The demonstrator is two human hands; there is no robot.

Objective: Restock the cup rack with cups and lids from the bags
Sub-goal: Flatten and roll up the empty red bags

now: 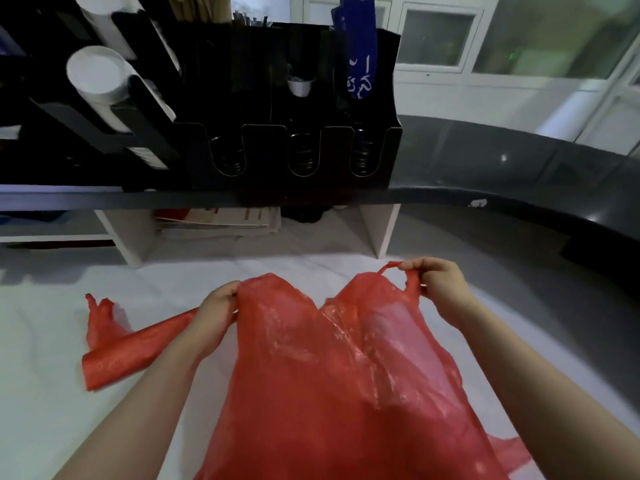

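Observation:
A red plastic bag (pixel 332 368) hangs between my hands over the white counter. My left hand (pixel 218 313) pinches the bag's left top edge. My right hand (pixel 440 285) grips its right handle loop. What is inside the bag is hidden. The black cup rack (pixel 277 154) stands on the dark shelf ahead, with three U-shaped front slots holding dark lids. Two tilted stacks of white cups (pixel 104 84) sit in the rack's left tubes.
A second red bag (pixel 114 348) lies flat on the counter to the left. A small white cup (pixel 299 86) and a blue packet (pixel 360 57) sit in the rack's upper part. Papers (pixel 221 220) lie under the shelf. A dark curved counter edge (pixel 519 188) runs on the right.

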